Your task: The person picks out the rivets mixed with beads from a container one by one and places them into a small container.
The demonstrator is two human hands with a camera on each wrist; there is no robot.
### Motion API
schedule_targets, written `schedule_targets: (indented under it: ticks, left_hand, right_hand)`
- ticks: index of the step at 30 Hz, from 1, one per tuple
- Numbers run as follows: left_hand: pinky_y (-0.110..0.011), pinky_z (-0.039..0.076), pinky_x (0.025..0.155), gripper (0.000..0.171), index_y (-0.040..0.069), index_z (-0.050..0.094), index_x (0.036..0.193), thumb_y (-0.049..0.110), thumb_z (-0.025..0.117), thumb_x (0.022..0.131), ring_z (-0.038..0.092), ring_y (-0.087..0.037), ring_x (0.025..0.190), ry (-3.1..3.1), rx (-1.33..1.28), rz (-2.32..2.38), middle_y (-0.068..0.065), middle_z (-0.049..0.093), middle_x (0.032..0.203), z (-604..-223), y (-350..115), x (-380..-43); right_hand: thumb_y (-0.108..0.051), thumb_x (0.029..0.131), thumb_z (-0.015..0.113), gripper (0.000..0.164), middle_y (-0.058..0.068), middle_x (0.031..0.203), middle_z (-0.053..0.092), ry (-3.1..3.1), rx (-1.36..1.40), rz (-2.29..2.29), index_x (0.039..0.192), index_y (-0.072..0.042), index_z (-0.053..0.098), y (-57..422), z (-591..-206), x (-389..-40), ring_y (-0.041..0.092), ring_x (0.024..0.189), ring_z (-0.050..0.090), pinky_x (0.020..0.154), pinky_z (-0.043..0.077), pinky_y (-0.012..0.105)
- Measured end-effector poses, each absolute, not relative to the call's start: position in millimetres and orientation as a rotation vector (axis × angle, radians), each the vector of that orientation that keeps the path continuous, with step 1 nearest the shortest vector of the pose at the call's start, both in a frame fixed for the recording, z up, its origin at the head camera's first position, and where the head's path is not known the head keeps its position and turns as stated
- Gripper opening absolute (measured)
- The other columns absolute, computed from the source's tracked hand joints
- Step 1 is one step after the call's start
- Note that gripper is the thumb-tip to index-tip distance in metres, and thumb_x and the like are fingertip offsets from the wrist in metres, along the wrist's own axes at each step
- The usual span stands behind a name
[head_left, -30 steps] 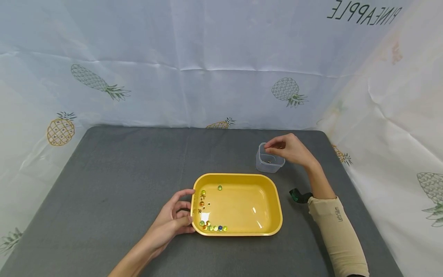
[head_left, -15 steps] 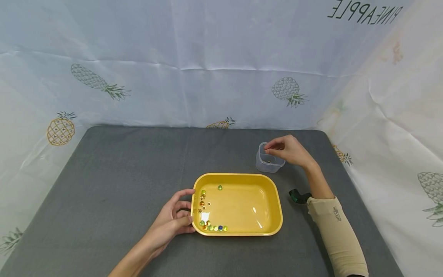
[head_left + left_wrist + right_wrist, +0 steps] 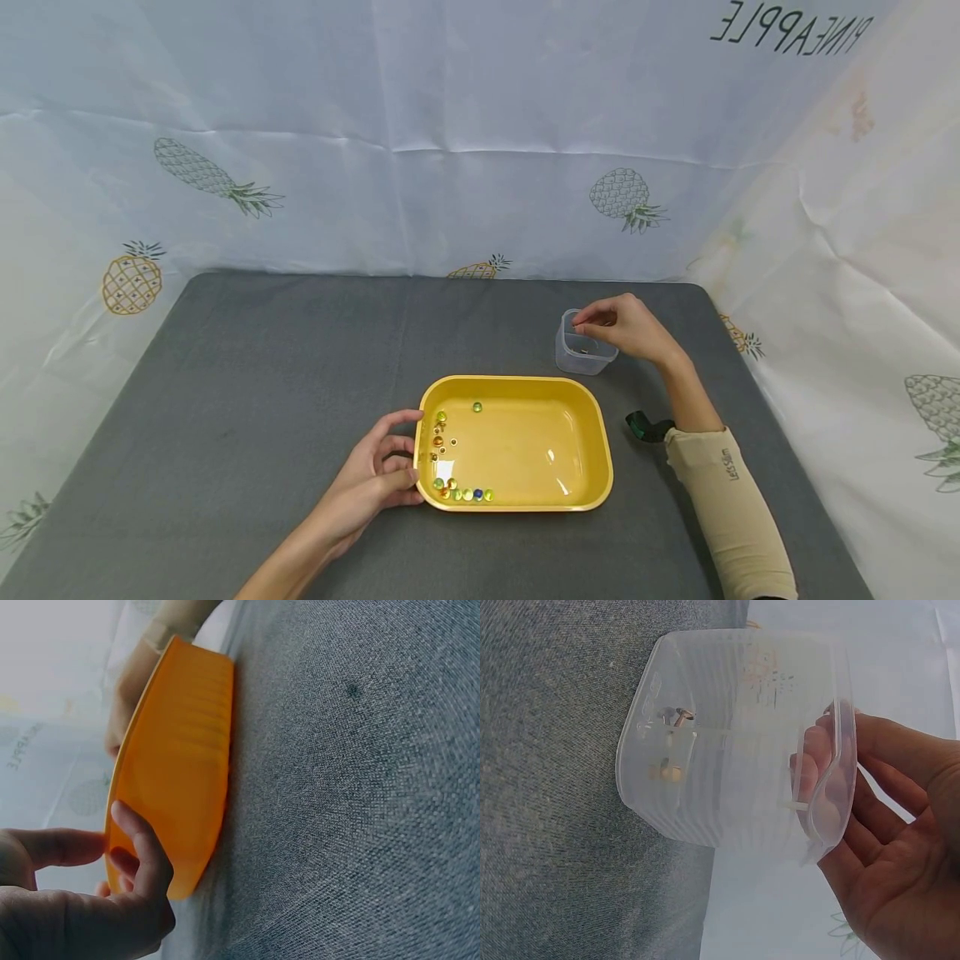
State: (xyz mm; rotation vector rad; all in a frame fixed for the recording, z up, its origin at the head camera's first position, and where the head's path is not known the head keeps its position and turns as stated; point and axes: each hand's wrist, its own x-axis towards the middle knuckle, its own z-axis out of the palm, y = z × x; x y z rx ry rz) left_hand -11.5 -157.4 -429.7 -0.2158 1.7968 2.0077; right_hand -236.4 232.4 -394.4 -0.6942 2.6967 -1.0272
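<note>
My left hand holds the left end of a yellow plastic tray, fingers and thumb against its rim. Inside, glass marbles in green, amber and blue lie along the left and front walls, with several tiny gold-coloured pieces among them. Behind the tray's right side stands a clear plastic container with a divider. My right hand is over its rim, thumb and fingertips pinching a tiny dark metal piece, mostly hidden. Small copper- and gold-coloured metal pieces with rounded heads lie in the container's bottom.
A grey cloth covers the table. A dark green band hangs from the right wrist beside a beige sleeve. White sheets printed with pineapples enclose the back and sides.
The right hand has sunk very slightly at the container. Left hand, tray and marbles stay where they were.
</note>
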Motion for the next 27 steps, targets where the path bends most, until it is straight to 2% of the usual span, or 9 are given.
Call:
schedule_targets:
  ticks: [27]
  left_hand:
    - [-0.036,0.065,0.079,0.078,0.017,0.036,0.161,-0.005,0.064,0.093,0.067,-0.020,0.094,1.793,-0.224,2.006,-0.014,0.053,0.123,-429.1,-157.1,-12.0]
  right_hand:
    - [-0.009,0.101,0.075,0.018,0.016,0.113,0.081,2.699,-0.676,-1.035,0.118,-0.004,0.081,232.7,-395.9,-236.3,0.042,0.099,0.076,0.079,0.059,0.017]
